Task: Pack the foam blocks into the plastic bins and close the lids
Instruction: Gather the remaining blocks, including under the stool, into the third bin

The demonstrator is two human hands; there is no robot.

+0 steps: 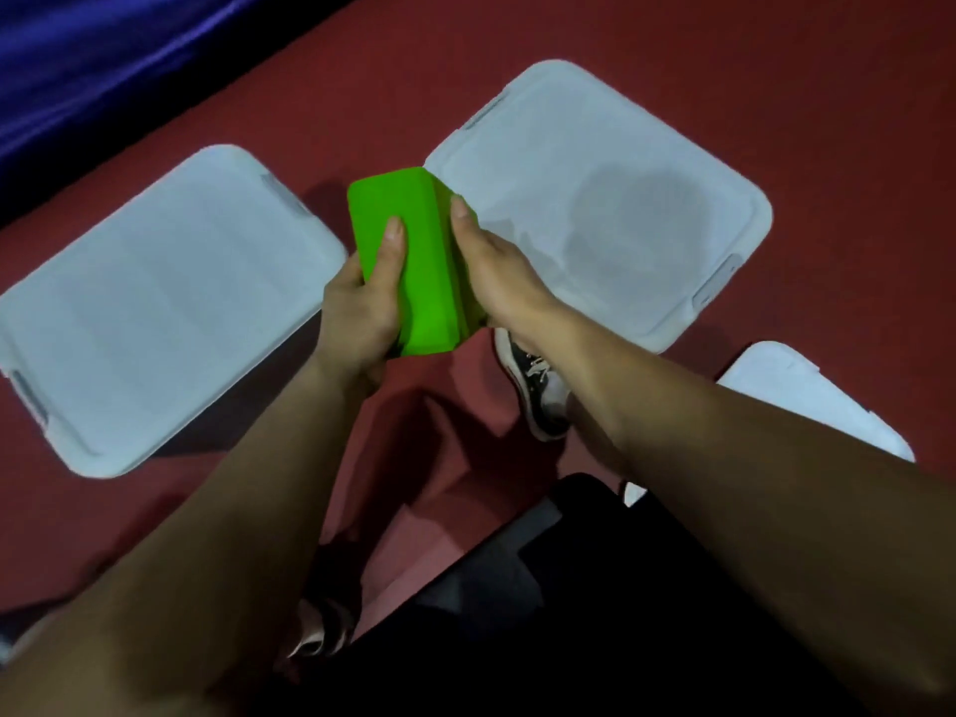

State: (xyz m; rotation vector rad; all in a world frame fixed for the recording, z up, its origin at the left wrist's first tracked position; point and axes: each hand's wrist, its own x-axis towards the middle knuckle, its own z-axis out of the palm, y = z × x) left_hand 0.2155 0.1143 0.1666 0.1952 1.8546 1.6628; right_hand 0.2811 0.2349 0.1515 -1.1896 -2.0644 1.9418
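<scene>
The green foam block (414,261) was held up over the red floor (776,69), in the gap between two white bins, its long axis running near to far. The left hand (357,313) gripped its near-left side, thumb flat on the top face; the right hand (496,271) clasped its right edge. The right bin (621,199) lay just beside the block's far end, nearer than the left bin (155,313). Both bins seemed lidded, though the pale tops made that hard to confirm.
</scene>
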